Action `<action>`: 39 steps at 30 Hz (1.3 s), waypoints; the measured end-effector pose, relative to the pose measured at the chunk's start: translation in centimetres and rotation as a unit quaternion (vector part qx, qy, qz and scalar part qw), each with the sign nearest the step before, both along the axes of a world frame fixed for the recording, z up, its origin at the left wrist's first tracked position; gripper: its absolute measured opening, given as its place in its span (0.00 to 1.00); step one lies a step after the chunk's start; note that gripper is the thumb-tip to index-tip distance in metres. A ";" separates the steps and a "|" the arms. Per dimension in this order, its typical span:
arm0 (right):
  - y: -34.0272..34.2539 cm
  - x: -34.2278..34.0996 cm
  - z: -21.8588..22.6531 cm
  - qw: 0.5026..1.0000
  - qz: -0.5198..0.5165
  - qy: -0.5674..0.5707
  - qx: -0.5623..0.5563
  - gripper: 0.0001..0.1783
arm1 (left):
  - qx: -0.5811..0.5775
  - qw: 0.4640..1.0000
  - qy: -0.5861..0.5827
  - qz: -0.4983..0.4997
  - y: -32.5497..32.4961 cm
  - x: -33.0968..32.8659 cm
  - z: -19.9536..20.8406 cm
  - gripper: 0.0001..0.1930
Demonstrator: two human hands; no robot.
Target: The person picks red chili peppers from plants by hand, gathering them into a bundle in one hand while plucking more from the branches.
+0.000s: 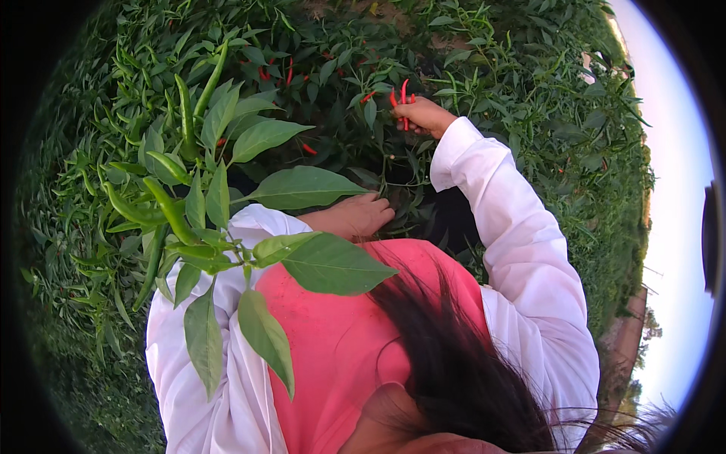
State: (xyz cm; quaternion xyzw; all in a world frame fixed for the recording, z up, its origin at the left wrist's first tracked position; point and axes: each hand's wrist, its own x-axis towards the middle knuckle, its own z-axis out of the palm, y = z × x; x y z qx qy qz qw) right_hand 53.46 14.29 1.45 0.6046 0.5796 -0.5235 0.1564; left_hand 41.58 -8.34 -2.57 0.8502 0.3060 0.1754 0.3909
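Observation:
My right hand (425, 117) is raised over the pepper plants, its fingers closed around several slim red chili peppers (404, 94) that stick up out of the grip. Lower and nearer my body, my left hand (359, 215) is among the leaves with its back showing. Its fingers are curled, and whatever they hold, if anything, is hidden. Other red chilies hang between the leaves beyond the hands, among them a long red chili (290, 71) and a red chili (309, 149) left of the right hand.
Close to the camera, a leafy pepper branch (242, 257) with broad leaves and upright green chilies (184, 113) covers part of my left sleeve. Dense pepper plants (544, 45) spread on both sides. A dark patch (450, 216) lies below the right wrist. Sky (673, 136) shows along the right edge.

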 end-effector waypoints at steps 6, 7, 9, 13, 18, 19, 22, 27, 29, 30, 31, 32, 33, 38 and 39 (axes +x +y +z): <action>-7.0 -2.1 3.4 0.876 -0.160 0.435 -0.130 0.10 | -0.024 1.000 0.004 0.000 -0.3 -0.1 -0.7 0.19; -8.8 -3.2 2.8 0.885 -0.169 0.408 -0.147 0.11 | -0.014 1.000 0.017 0.001 -0.3 -0.2 -0.8 0.19; -10.9 -5.7 0.3 0.910 -0.124 0.379 -0.114 0.13 | 0.005 0.999 0.032 0.021 -0.3 0.1 -1.3 0.21; -10.6 -7.4 -6.4 0.937 -0.183 0.277 0.105 0.10 | 0.176 0.980 0.012 0.091 0.0 1.7 -2.6 0.24; -7.9 -6.9 -12.7 0.929 -0.221 0.166 0.246 0.17 | 0.031 0.997 0.070 0.008 0.3 1.1 -2.6 0.25; -7.6 -7.3 -13.5 0.931 -0.186 0.122 0.289 0.19 | 0.000 0.998 0.056 0.017 0.3 1.0 -2.2 0.25; -6.9 -8.2 -14.3 0.923 -0.170 0.081 0.336 0.20 | -0.216 0.967 0.034 0.132 0.6 1.6 -0.6 0.23; -5.4 -8.2 -13.2 0.923 -0.147 0.007 0.357 0.17 | -0.044 0.998 0.045 0.013 0.5 -0.4 1.0 0.25; -4.9 -7.8 -12.7 0.932 -0.147 -0.057 0.327 0.17 | -0.013 0.999 0.001 0.032 0.3 -0.9 1.3 0.26; -4.7 -7.8 -12.6 0.933 -0.133 -0.057 0.329 0.17 | 0.009 0.999 -0.015 0.044 0.3 -1.1 1.4 0.26; -4.7 -7.7 -12.6 0.934 -0.124 -0.060 0.331 0.16 | 0.035 0.998 -0.007 0.043 0.3 -1.0 1.4 0.25; -4.7 -7.6 -12.7 0.936 -0.115 -0.068 0.325 0.16 | 0.061 0.997 0.001 0.041 0.3 -0.9 1.4 0.25; -4.7 -7.5 -12.8 0.938 -0.108 -0.054 0.325 0.16 | 0.062 0.997 0.013 0.035 0.4 -0.9 1.3 0.24; -5.2 -5.8 -13.4 0.953 -0.078 0.037 0.291 0.14 | 0.069 0.995 0.065 0.016 0.5 -0.5 0.9 0.20; -5.4 -5.5 -13.4 0.945 -0.031 0.035 0.322 0.13 | 0.080 0.994 0.072 0.010 0.5 -0.5 0.8 0.20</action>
